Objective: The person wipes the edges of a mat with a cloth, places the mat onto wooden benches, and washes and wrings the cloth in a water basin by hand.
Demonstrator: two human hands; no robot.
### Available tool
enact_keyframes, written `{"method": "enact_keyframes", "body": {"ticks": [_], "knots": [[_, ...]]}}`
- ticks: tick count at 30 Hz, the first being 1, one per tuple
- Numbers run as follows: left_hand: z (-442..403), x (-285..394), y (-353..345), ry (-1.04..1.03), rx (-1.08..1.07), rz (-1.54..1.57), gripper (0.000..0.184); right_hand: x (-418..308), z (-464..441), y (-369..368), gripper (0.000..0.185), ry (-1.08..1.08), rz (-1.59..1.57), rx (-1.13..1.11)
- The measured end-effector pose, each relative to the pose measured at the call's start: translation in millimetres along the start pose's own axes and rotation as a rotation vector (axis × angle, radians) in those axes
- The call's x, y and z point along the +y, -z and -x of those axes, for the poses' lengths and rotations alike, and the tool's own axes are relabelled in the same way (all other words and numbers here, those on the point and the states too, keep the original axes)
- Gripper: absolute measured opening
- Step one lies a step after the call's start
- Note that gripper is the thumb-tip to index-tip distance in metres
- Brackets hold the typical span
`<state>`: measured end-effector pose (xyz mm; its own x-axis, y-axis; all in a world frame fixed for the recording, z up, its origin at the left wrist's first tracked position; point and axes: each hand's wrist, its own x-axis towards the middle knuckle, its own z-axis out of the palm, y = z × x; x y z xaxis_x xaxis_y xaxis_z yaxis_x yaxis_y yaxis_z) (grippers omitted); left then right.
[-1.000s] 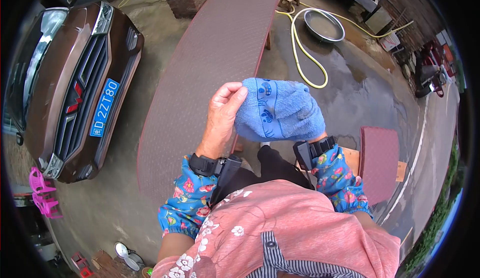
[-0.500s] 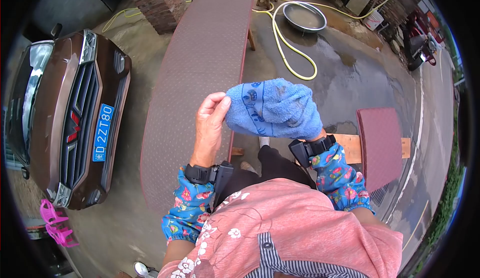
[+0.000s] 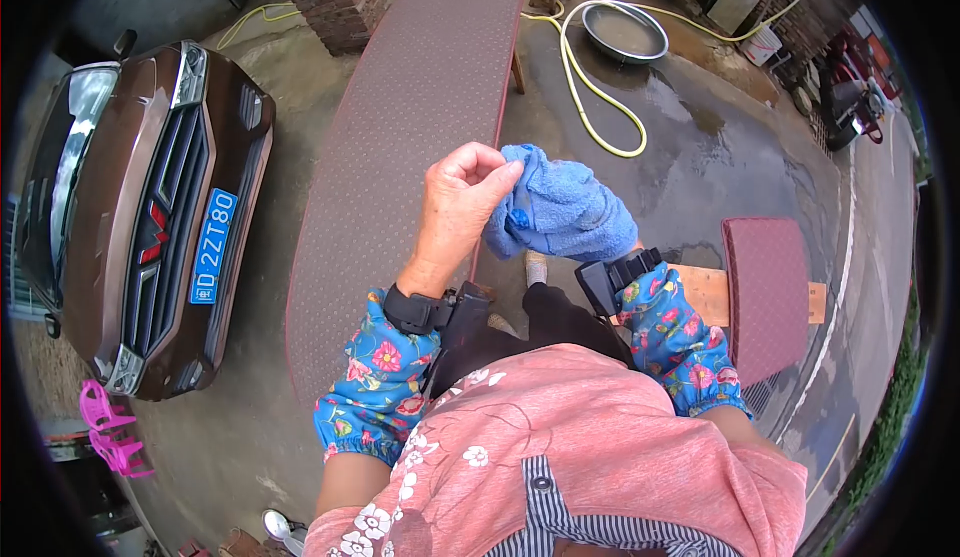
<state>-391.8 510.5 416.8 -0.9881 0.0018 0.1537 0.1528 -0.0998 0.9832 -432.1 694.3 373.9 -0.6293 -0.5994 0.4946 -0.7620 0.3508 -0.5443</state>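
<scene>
The bare left hand (image 3: 465, 202) pinched one edge of a blue, terry-textured cloth (image 3: 572, 207) between thumb and fingertips. The cloth lay bunched over the right hand, hiding it, so the state of those fingers could not be told. Both were raised in front of the body, near the side of a long, brown, dot-patterned tabletop (image 3: 400, 127). The cloth looked light, soft and limp, unlikely to slip or break; its edge or a gathered fold seemed the surest hold
</scene>
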Motion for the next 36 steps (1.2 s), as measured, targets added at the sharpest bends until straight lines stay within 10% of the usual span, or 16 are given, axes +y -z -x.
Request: {"method": "enact_keyframes", "body": {"ticks": [2,3,8,10,11,16,22,28,36], "knots": [[-6.4,-19.8,9.5,0.061,0.031,-0.135,0.011,5.8,15.1,-13.4,0.04,0.056,0.098,0.093],[-7.9,-24.3,15.0,0.06,0.047,-0.123,0.012,-13.3,11.4,-3.7,0.046,-0.295,-0.368,0.033],[-12.4,-11.4,27.5,0.163,0.054,0.001,0.013,-32.1,1.8,12.9,0.038,-0.179,-0.12,0.047],[-14.9,-5.3,20.6,0.16,-0.05,0.021,0.013,-50.6,-14.1,19.1,0.04,-0.66,-0.821,-0.025],[-16.8,-4.4,16.1,0.134,-0.069,0.031,0.013,-42.4,-23.5,13.5,0.034,-0.323,-0.562,-0.063],[-20.9,-1.4,11.6,0.119,-0.133,-0.034,0.013,-40.8,-2.9,8.6,0.033,-0.502,-0.048,-0.273],[-15.6,-39.9,20.0,0.151,-0.088,-0.058,0.013,-37.9,-2.6,2.1,0.028,-0.089,-0.045,-0.009],[1.3,-75.8,14.7,0.221,-0.058,0.008,0.014,-42.7,2.9,-10.7,0.038,-0.039,0.71,-0.281],[29.0,-95.1,22.0,0.227,0.262,-0.048,0.018,-18.2,-10.8,4.0,0.017,-0.124,0.256,0.085]]}}
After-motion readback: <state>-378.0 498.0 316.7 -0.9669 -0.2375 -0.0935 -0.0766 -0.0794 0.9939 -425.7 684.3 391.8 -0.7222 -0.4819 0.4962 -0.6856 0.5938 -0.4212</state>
